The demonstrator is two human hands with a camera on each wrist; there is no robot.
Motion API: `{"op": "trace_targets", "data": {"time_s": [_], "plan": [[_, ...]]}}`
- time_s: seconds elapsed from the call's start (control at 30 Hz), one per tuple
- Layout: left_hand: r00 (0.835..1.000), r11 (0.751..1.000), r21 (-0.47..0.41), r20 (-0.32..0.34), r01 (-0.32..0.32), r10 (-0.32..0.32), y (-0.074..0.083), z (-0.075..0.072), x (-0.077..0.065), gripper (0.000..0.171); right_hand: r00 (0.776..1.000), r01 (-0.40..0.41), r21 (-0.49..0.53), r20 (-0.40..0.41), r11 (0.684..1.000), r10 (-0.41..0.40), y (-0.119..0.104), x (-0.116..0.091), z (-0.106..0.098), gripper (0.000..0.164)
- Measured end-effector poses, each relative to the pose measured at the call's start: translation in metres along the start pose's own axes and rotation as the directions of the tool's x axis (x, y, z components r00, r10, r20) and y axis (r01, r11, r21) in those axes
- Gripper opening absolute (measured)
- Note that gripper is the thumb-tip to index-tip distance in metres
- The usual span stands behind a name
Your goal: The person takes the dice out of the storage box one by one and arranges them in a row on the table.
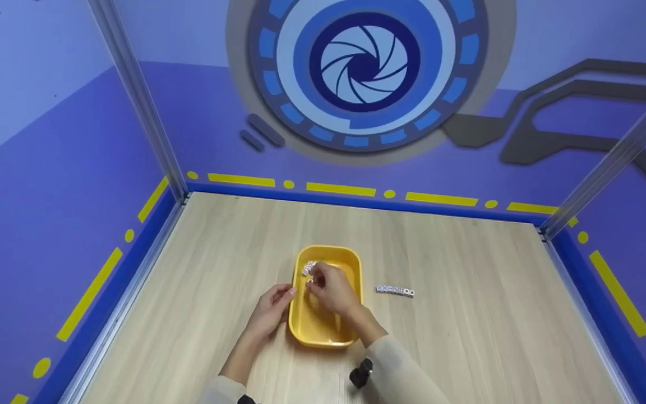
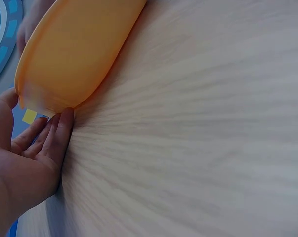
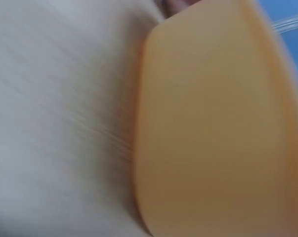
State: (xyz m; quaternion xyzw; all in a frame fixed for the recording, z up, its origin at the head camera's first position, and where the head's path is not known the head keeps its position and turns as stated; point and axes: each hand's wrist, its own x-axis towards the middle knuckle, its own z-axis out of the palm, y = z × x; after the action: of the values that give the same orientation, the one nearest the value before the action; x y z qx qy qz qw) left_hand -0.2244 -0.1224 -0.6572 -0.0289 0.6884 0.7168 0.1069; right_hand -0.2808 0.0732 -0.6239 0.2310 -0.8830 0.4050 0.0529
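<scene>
A yellow tray (image 1: 323, 343) stands on the table, its long side running away from me. My left hand (image 1: 270, 308) holds its left side, the thumb at the rim and the other fingers low against the outer wall, as the left wrist view shows. My right hand (image 1: 331, 289) reaches inside, fingers curled, with a small white bead (image 1: 310, 281) at the thumb and index fingertips. Just beyond those fingertips lie several small white cube beads (image 1: 308, 268) with dark marks. The right wrist view shows mostly the tray's outer wall (image 3: 213, 118), blurred, with the right hand's fingers hidden.
To the right of the tray, a short row of white marked beads (image 1: 395, 290) lies on the wooden table (image 1: 469, 336). Blue printed walls (image 1: 199, 123) with metal corner posts (image 1: 138, 95) enclose the table at the back and both sides.
</scene>
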Motion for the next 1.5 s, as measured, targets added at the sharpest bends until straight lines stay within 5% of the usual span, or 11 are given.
{"op": "trace_targets", "data": {"time_s": [0.13, 0.3, 0.43, 0.63, 0.97, 1.5], "plan": [[1.000, 1.000, 0.004, -0.006, 0.022, -0.022, -0.001, -0.001, -0.001, 0.056, 0.998, 0.056, 0.097, -0.022, 0.994, -0.054, 0.001, -0.013, -0.034, 0.012], [0.999, 0.999, 0.034, -0.047, 0.016, -0.014, 0.004, -0.007, 0.001, 0.055, 0.993, -0.001, 0.122, -0.114, 0.993, 0.014, 0.018, -0.024, -0.088, 0.012], [0.998, 0.998, 0.054, -0.058, 0.017, -0.014, 0.007, -0.013, 0.003, 0.054, 0.980, -0.060, 0.083, -0.186, 0.995, 0.075, 0.041, -0.034, -0.127, 0.014], [0.998, 0.998, 0.058, -0.059, 0.018, -0.015, 0.005, -0.013, 0.003, 0.053, 0.968, -0.050, -0.004, -0.245, 0.999, 0.048, 0.092, -0.060, -0.165, 0.009], [0.999, 0.998, 0.053, -0.047, 0.018, -0.016, 0.002, -0.007, 0.001, 0.052, 0.954, -0.270, -0.105, -0.160, 0.957, 0.252, 0.139, -0.111, -0.168, 0.011], [0.999, 0.999, 0.031, -0.027, 0.038, -0.037, 0.000, 0.001, -0.001, 0.052, 0.957, -0.275, -0.093, -0.123, 0.957, 0.264, 0.151, -0.122, -0.159, 0.012]]}}
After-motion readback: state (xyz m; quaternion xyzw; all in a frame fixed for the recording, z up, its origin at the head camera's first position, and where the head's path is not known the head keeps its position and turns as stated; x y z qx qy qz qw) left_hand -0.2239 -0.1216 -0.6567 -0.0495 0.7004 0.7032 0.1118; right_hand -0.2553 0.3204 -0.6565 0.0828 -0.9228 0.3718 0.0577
